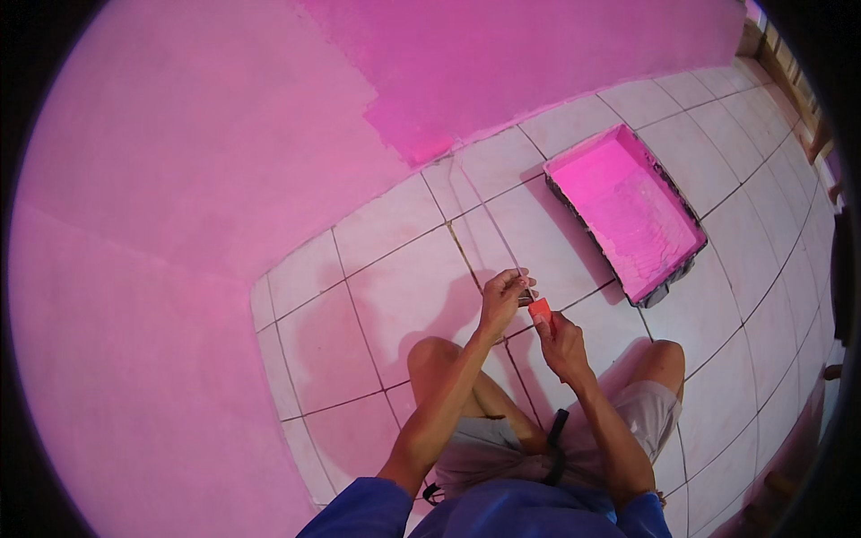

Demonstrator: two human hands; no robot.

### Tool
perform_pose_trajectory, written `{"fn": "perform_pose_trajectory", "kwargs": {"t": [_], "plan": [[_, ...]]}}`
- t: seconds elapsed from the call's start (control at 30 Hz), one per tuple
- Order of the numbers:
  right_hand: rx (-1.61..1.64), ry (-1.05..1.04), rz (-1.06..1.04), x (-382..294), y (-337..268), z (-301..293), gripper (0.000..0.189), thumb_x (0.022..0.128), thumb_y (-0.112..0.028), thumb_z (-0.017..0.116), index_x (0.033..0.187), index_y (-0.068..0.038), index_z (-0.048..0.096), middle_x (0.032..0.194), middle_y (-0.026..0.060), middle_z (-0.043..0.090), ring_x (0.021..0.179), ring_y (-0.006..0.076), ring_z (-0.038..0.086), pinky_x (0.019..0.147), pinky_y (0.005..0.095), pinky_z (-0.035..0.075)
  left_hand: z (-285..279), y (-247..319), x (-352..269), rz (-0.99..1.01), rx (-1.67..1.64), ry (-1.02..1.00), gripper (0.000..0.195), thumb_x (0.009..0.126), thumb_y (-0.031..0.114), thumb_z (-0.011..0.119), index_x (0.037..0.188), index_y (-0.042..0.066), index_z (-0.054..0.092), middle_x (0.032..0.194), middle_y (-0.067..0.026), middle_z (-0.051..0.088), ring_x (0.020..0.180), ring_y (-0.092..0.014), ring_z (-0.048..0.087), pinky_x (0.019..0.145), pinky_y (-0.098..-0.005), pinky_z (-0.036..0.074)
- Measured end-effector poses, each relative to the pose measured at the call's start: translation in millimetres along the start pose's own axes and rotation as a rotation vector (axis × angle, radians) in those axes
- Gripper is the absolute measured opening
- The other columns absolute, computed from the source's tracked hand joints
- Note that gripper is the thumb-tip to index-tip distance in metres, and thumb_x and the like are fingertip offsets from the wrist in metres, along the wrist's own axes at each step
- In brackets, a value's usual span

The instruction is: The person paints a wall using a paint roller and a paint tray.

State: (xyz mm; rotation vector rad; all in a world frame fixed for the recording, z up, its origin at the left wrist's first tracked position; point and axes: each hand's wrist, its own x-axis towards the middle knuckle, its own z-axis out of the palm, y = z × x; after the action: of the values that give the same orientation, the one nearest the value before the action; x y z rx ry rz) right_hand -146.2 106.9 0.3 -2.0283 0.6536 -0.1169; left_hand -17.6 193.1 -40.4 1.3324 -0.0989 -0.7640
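My right hand (562,341) is closed around an orange handle (540,311). From that handle a long thin rod (490,210) reaches away towards the foot of the wall; its far end is pale and hard to make out. My left hand (504,299) is at the rod just beyond the handle, fingers curled by it. Whether it grips the rod or only touches it is not clear. To the right of both hands a paint tray (635,212) lies on the tiled floor, coated with bright pink paint and dark along its outer edge.
The pink wall (222,134) meets the white floor tiles (390,249) along a curved line, with a darker pink painted area (471,60) at the top. My bare knees lie either side of my forearms. Parts of another person show at the far right edge.
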Motion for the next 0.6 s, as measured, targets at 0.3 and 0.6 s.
{"fn": "perform_pose_trajectory", "kwargs": {"t": [0.3,0.6], "plan": [[0.009,-0.029,0.028,24.6,8.2,10.1,0.040,0.091,-0.031,0.050,0.078,0.007,0.055,0.066,0.0279,0.057,0.066,0.0452,0.058,0.059,0.0489,0.045,-8.8,-5.3,27.0,-0.001,-0.039,0.025,0.023,0.089,0.006,0.052,0.107,-0.007,0.055,0.094,-0.0160,0.063,0.078,-0.021,0.065,0.071,-0.0313,0.055],[0.143,-0.054,-0.006,2.2,-43.0,-16.0,0.041,0.092,-0.032,0.049,0.075,0.006,0.054,0.062,0.0259,0.055,0.060,0.0430,0.057,0.055,0.0464,0.042,4.7,62.2,-11.5,0.098,0.009,0.035,0.028,0.086,0.010,0.056,0.109,-0.006,0.055,0.093,-0.0150,0.063,0.078,-0.021,0.064,0.073,-0.0326,0.053]]}}
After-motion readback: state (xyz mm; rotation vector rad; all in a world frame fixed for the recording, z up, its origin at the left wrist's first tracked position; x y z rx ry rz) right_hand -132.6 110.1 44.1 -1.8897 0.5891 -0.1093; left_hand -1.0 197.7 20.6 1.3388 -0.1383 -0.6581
